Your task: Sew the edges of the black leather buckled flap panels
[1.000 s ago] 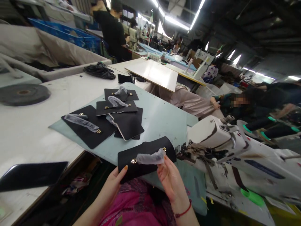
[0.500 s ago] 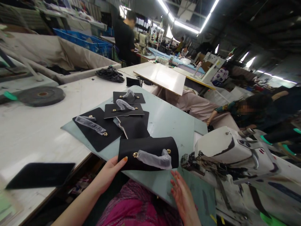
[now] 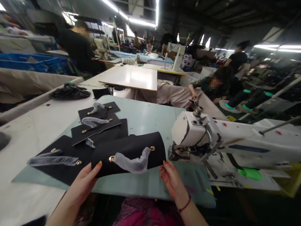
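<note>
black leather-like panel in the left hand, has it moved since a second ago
Yes, forward: the black panel overhung the near edge of the flat teal tabletop; now it appears wholly inside that edge.

Sewing workshop, sewing machine (image 3: 235, 136) (white), strip lights (image 3: 142, 22)

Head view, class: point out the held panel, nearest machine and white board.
Held panel (image 3: 130, 147), head view: black front face.
Nearest machine (image 3: 246, 135), head view: white arm.
White board (image 3: 135, 77), head view: top face.
</note>
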Demonstrator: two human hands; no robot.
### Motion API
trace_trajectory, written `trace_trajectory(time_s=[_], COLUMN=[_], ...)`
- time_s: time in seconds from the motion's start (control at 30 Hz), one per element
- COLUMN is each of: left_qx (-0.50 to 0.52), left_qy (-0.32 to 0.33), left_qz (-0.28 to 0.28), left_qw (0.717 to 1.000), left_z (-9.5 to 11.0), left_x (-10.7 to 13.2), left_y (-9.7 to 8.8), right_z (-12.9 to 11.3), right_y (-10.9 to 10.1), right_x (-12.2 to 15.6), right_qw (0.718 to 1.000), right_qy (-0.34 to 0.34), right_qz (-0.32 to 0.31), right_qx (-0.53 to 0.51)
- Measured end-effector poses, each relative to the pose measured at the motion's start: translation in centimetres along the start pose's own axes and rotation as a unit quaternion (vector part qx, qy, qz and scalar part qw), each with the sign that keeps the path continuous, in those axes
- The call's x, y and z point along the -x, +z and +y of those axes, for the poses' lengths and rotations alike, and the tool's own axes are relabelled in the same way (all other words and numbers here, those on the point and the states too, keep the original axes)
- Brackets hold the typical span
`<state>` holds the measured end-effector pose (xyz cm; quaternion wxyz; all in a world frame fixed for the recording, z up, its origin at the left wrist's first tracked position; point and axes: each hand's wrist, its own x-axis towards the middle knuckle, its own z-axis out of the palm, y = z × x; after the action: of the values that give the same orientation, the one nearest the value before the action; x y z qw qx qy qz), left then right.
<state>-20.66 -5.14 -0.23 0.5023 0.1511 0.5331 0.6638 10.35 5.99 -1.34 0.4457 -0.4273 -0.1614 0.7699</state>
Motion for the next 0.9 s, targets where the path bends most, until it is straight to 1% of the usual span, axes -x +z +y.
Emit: trace_trajectory(time_s=[0.07,0.23,0.4,0.53,0.73,0.83,0.9], left_qx=[0.006,0.032,0.060,0.081,0.086,0.110,0.138], left_qy=[-0.002,-0.039,-0.053,-0.072,-0.070,-0.065,-0.053], left_qz=[0.013,0.044,0.059,0.081,0.108,0.106,0.092], left_qw=[1.000,0.998,0.995,0.991,0.988,0.986,0.985], left_z=[-0.2,-0.4,-0.5,-0.7,-1.2,-1.3,-1.3], left_x=[-0.9,-2.2,-2.6,-2.5,-2.4,-3.2,-4.3], left_y=[-0.5,-1.5,-1.7,-1.5,-1.8,-2.1,-1.8], right_z=[0.0,0.0,-0.1,0.0,-0.1,-0.1,0.0], right_y=[0.0,0.1,0.2,-0.1,-0.7,-1.0,-1.3], right_x=[-0.1,-0.4,-0.6,-0.7,-0.7,-0.6,-0.4], right_qw=[1.000,0.999,0.996,0.996,0.995,0.996,0.996], right_qy=[0.000,0.013,0.037,0.044,0.037,0.033,0.034], right_qz=[-0.015,-0.048,-0.073,-0.078,-0.081,-0.084,-0.082], right_qx=[0.001,-0.014,-0.028,-0.030,-0.035,-0.020,-0.017])
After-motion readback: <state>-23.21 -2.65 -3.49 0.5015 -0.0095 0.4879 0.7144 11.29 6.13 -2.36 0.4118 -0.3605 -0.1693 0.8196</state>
